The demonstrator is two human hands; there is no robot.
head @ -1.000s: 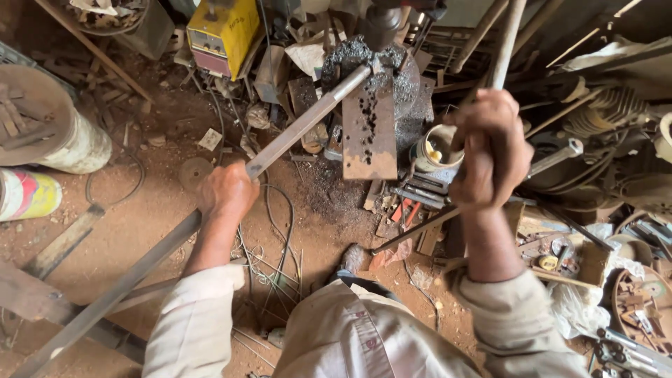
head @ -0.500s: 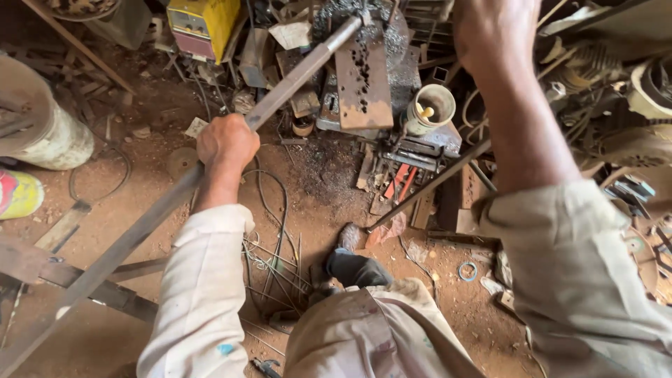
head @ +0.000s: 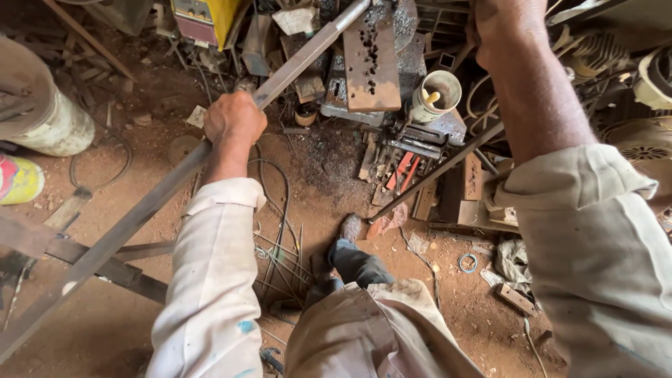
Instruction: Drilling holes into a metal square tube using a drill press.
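My left hand [head: 234, 119] is closed around a long flat steel bar [head: 140, 210]. The bar runs from the lower left up to a punching machine topped by a rusty plate with holes [head: 371, 59]. My right hand [head: 507, 28] is raised at the top edge in a clenched fist. The long pale handle it gripped a moment ago is cut off by the frame. Both arms wear pale, stained sleeves. My shoe [head: 350, 227] stands on the dirt floor below the machine.
A white cup [head: 437, 94] sits beside the plate, above red-handled tools [head: 400, 170]. A thin dark rod [head: 441, 168] leans across the scrap. A yellow welding box [head: 210, 14] stands at the top. A white bucket [head: 52, 122] is at the left, and loose wires [head: 276, 245] lie on the floor.
My right hand has risen toward the top of the view with the handle. The view has tilted down and closer. My left hand keeps its hold on the bar.
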